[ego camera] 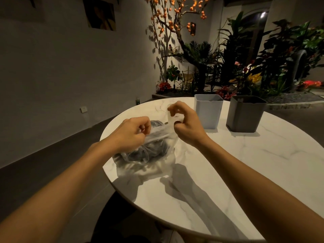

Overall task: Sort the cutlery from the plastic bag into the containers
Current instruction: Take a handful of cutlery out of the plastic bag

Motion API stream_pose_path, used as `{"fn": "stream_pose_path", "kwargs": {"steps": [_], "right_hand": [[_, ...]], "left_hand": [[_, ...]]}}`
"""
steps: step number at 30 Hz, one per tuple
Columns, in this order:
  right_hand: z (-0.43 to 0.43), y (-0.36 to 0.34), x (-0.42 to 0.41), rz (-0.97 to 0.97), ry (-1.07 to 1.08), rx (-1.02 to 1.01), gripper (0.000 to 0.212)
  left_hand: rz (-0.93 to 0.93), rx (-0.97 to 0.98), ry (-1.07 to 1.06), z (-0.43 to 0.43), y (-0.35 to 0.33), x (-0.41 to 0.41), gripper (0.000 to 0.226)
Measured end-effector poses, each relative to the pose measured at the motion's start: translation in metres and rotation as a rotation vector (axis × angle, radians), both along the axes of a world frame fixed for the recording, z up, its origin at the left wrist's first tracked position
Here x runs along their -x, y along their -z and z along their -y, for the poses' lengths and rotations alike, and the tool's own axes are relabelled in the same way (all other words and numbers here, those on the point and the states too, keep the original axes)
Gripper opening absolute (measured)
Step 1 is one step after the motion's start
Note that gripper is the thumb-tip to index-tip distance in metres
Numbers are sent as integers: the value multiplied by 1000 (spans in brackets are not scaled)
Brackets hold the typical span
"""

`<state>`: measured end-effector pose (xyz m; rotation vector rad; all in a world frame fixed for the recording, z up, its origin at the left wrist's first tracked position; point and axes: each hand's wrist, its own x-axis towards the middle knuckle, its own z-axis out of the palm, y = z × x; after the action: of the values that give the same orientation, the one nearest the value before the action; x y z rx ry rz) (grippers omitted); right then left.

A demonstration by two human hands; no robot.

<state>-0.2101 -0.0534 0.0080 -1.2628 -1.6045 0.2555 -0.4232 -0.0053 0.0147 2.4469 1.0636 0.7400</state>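
Bag-opening stage, I reckon: left hand (131, 133) and right hand (184, 123) each pinch the mouth of the crinkly clear plastic bag (164, 137), dark cutlery (150, 152) slumped below both grips, so next one hand must let go and reach in.

One short line of small dark print stands on the pale top flap of the plastic bag (149, 155), where the right hand (185, 126) pinches it (a few letters, perhaps beginning "CR", too small to read with any certainty).
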Motion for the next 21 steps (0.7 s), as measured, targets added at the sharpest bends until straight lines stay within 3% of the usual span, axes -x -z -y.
{"fn": "stream_pose_path", "kwargs": {"steps": [3, 6, 12, 14, 15, 18, 21], "right_hand": [[5, -6, 3, 312, -61, 53, 46], [4, -1, 3, 571, -12, 181, 36], [1, 7, 14, 586, 160, 96, 15], [-2, 3, 16, 575, 212, 84, 15], [-4, 1, 16, 584, 223, 113, 26], [-8, -4, 15, 642, 224, 244, 71], [-12, -4, 8, 692, 233, 347, 105]], "left_hand": [[-106, 67, -11, 5, -4, -4, 46], [-118, 23, -113, 6, -3, -7, 39], [85, -287, -398, 7, 5, -12, 40], [19, -339, -427, 10, -1, -16, 15], [-59, -335, -436, 10, -3, -17, 21], [-290, -285, -414, 11, -4, -17, 85], [-428, -220, -409, 6, 2, -13, 120]]}}
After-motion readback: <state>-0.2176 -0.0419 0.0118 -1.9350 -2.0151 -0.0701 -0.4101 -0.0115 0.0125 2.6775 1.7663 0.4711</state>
